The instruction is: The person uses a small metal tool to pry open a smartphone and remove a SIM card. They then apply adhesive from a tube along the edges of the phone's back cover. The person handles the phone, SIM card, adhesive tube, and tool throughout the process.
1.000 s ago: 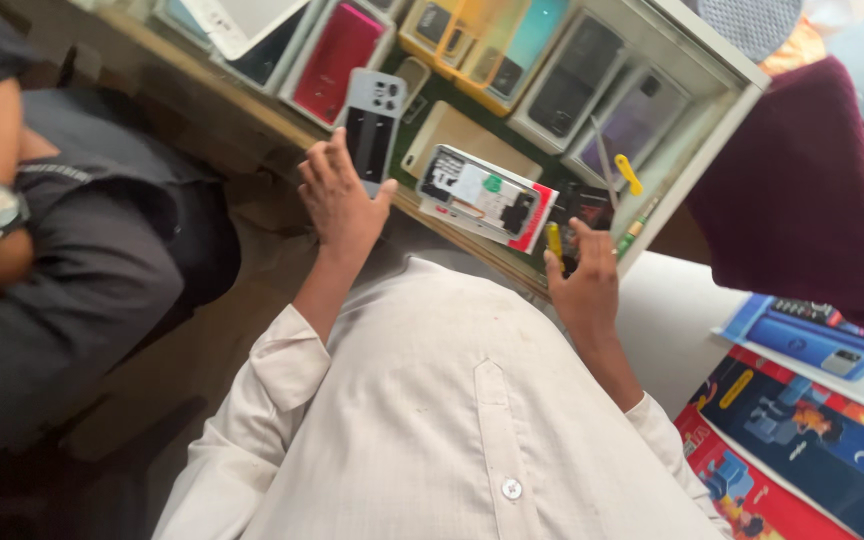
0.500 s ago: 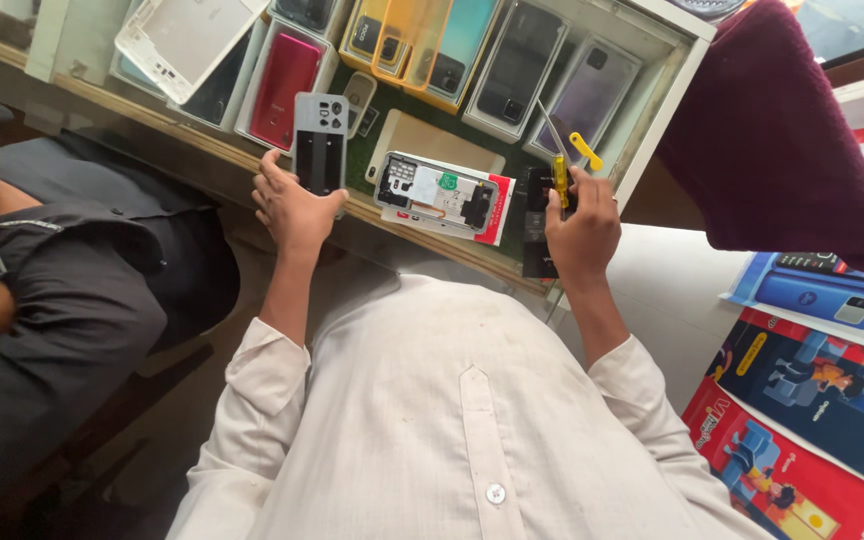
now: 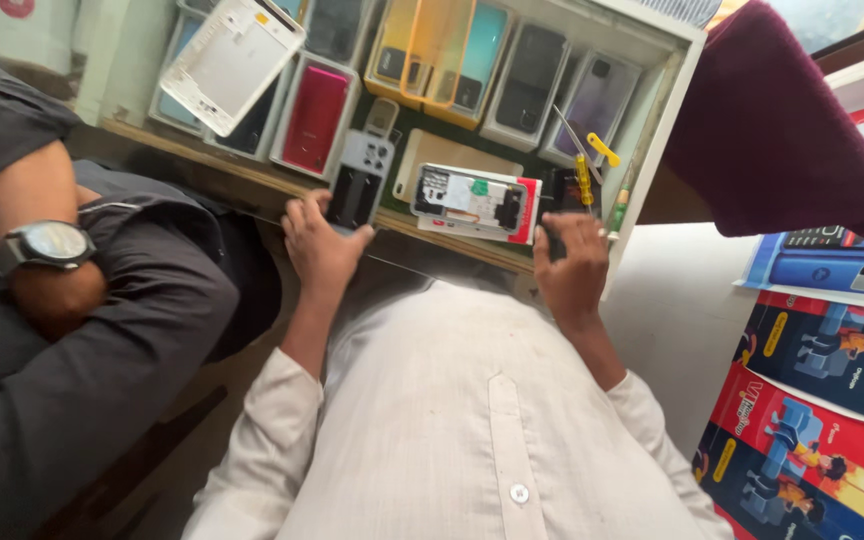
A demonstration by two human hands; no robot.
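My left hand [image 3: 320, 245] grips the lower end of a grey and black phone shell [image 3: 360, 183] and holds it upright over the counter's front edge. An opened phone [image 3: 472, 197] with bare internals lies on a red-edged white box between my hands. My right hand [image 3: 572, 268] is closed at the counter edge on a yellow-handled screwdriver [image 3: 584, 180] that points up and away, with a dark phone [image 3: 555, 190] just beside the fingers. Both arms are in white shirt sleeves.
A display tray [image 3: 667, 110] holds several phone cases in rows, with a white back panel [image 3: 230, 62] on top and a yellow bumper [image 3: 437, 50]. A person in a dark shirt with a wristwatch [image 3: 48, 245] sits at the left. A maroon cloth [image 3: 772, 130] and printed posters [image 3: 822, 380] lie at the right.
The view has shifted, so the tray sits higher and more upright in frame. My left hand keeps the phone shell. My right hand has drawn back toward the counter edge with the screwdriver.
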